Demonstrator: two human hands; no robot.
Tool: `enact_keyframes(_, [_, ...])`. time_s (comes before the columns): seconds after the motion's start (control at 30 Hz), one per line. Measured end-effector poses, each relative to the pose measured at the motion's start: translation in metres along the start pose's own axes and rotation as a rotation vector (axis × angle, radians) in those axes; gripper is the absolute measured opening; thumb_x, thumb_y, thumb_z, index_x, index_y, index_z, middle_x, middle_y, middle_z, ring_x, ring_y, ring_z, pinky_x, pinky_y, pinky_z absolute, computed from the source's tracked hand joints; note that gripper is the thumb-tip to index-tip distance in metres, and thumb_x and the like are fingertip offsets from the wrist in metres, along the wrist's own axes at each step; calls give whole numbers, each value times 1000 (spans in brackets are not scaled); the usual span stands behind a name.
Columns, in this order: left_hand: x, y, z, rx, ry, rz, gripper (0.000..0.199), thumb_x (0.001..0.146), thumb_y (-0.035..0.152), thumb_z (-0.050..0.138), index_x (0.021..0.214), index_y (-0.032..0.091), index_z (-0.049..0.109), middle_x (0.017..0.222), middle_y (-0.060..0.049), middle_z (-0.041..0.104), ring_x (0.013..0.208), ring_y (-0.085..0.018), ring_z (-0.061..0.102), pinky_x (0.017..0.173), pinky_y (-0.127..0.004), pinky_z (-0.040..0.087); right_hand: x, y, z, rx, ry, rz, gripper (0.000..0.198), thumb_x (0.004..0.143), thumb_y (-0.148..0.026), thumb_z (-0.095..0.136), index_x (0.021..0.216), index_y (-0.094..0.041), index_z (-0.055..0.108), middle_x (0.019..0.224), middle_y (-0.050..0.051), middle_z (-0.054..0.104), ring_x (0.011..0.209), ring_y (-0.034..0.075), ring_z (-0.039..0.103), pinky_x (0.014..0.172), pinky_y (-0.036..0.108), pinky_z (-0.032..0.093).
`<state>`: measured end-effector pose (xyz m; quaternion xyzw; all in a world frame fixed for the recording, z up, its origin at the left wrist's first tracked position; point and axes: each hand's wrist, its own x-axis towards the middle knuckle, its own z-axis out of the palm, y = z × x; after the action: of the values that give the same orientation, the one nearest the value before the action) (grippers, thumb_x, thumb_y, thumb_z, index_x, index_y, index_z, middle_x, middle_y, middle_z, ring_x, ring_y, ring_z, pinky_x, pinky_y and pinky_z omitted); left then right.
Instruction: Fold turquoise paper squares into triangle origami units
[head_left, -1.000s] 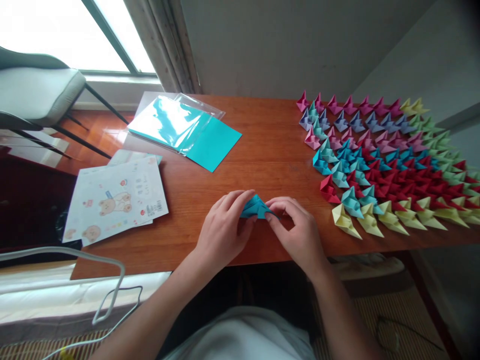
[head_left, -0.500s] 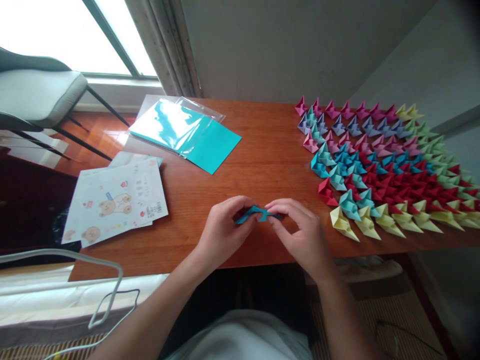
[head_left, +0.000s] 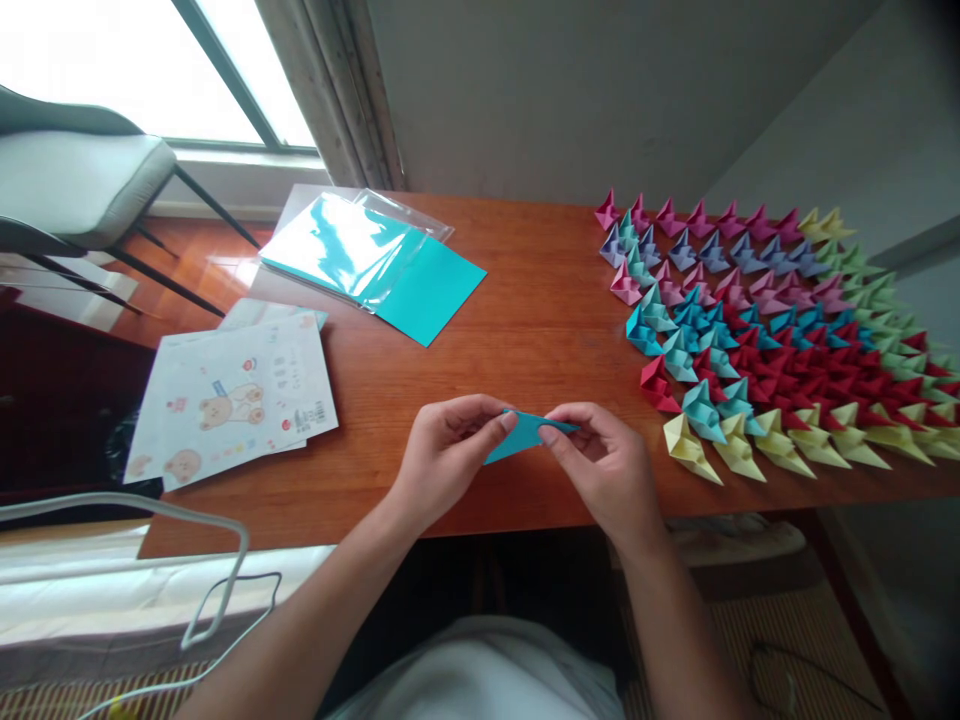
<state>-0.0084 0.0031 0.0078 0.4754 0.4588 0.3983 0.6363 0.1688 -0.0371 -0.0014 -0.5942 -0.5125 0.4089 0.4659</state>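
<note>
Right of an illegibly lettered sheet (head_left: pixel 244 400), blue paper (head_left: pixel 517 438) pinched by left hand (head_left: pixel 446 450) and right hand (head_left: pixel 604 462).

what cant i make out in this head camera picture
All in the head view:
blue paper: partly hidden by the left hand and right hand
bear sheet: fine print too small to read
chair: cut off by the left edge
rightmost paper figures: cut off by the right edge

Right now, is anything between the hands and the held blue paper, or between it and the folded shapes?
Nothing visible separates the left hand or right hand from the blue paper: both grip it. Between it and the folded shapes, only the right hand stands in the way.
</note>
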Motion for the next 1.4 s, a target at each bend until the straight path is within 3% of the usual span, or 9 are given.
enact_keyframes(0.13, [1, -1, 0, 43, 5, 48, 23, 86, 36, 73, 82, 13, 75, 69, -1, 66, 62, -11, 57, 56, -19, 44, 1, -1, -1, 17, 45, -9, 13, 86, -31, 73, 96, -24, 70, 95, 3, 73, 84, 19, 69, 76, 32, 58])
enact_keyframes(0.27, [2, -3, 0, 11, 40, 70, 22, 83, 34, 76, 92, 15, 75, 85, -4, 73, 74, -15, 65, 64, -21, 52, 1, 4, 5, 208, 105, 25, 25, 84, -33, 75, 107, -26, 68, 95, 2, 74, 84, 19, 71, 75, 31, 60])
enact_keyframes(0.47, [2, -5, 0, -44, 45, 84, 19, 83, 30, 76, 92, 15, 71, 86, -4, 73, 79, -15, 68, 71, -22, 55, 1, 10, 13, 327, 86, 103, 14, 86, -33, 75, 95, -23, 72, 86, 1, 76, 76, 16, 72, 69, 27, 59])
enact_keyframes(0.7, [1, -11, 0, 106, -90, 109, 17, 88, 30, 70, 92, 13, 73, 81, -4, 71, 73, -14, 65, 65, -21, 51, 0, 6, 9, 193, 121, 7, 10, 87, -29, 74, 94, -23, 74, 86, 0, 75, 78, 16, 69, 71, 27, 56])
enact_keyframes(1.03, [0, -9, -2, 364, -167, 157, 17, 91, 28, 66, 86, 13, 73, 71, -1, 66, 63, -10, 56, 58, -19, 45, 2, 4, 6, 24, 212, -58, 10, 87, -32, 73, 85, -22, 72, 79, 0, 72, 72, 15, 65, 67, 26, 52])
enact_keyframes(1.27, [1, -7, -3, -82, -72, 33, 13, 82, 27, 78, 86, 14, 75, 74, 0, 72, 63, -10, 64, 60, -18, 54, 2, 0, 10, 193, 21, 28, 15, 94, -36, 65, 101, -24, 71, 89, 1, 74, 78, 16, 71, 68, 25, 56])
enact_keyframes(1.4, [1, -1, -3, -142, -31, 7, 15, 78, 25, 82, 85, 13, 77, 72, -2, 74, 62, -10, 66, 59, -16, 54, -3, -4, 10, 202, -56, 46, 14, 95, -35, 64, 95, -24, 73, 87, 1, 75, 79, 16, 71, 69, 24, 57])
